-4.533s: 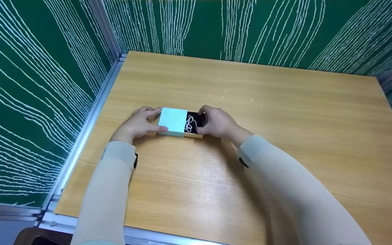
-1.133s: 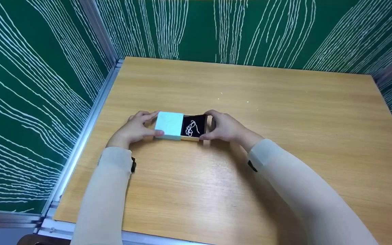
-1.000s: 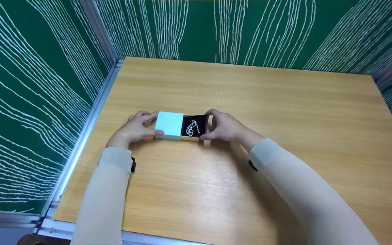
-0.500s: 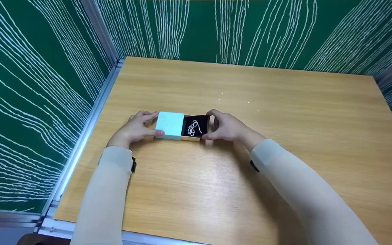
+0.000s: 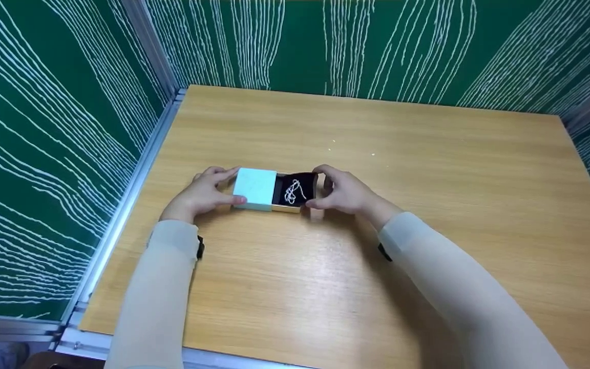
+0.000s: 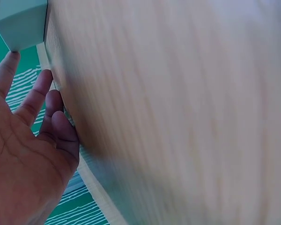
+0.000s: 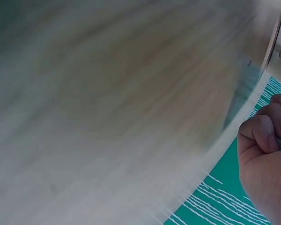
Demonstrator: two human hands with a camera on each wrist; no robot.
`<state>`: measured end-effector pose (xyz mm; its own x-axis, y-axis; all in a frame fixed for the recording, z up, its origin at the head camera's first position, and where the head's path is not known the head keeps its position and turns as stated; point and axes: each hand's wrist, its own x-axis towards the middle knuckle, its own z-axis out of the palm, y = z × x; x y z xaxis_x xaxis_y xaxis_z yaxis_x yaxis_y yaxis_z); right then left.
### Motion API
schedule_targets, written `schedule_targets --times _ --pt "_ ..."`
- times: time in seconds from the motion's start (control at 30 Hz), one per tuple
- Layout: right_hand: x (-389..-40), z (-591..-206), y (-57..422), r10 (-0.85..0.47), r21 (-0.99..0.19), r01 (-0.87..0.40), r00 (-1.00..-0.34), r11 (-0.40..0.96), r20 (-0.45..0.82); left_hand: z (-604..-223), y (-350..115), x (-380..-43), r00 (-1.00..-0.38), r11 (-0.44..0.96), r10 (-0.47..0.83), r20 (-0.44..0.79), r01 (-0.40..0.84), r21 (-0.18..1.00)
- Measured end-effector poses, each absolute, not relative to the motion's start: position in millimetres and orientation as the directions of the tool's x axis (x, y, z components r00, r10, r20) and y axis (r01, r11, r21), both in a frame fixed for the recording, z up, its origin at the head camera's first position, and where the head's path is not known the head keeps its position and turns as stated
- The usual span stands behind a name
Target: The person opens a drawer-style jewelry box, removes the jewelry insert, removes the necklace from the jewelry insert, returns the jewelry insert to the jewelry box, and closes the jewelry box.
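A small light-blue box sleeve lies on the table, gripped at its left end between the thumb and fingers of my left hand. In the left wrist view a fingertip touches the corner of the blue box. From the sleeve's right side projects a gold-sided drawer. My right hand pinches the right edge of the black insert in it, which looks raised and tilted. A silvery chain lies bunched on the insert. The right wrist view shows curled fingers, with the box out of sight.
The wooden table has a few tiny pale specks behind the box. Green panels with white wavy lines stand at the back and sides. A metal rail runs along the left edge.
The drawer came further out of the sleeve, to the right, showing more of the chain. Over the last second my right hand shifted slightly right and the insert's right edge rose. My left hand stayed put.
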<state>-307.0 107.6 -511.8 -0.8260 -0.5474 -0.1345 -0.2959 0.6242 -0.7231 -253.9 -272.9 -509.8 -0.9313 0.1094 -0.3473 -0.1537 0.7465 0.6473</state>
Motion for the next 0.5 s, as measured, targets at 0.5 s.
schedule_targets --times 0.5 --pt "-303.8 -510.6 112.0 -0.531 -0.754 -0.285 -0.841 0.591 -0.098 -510.3 -270.0 -252.3 -0.936 0.745 0.107 -0.336 -0.148 0.650"
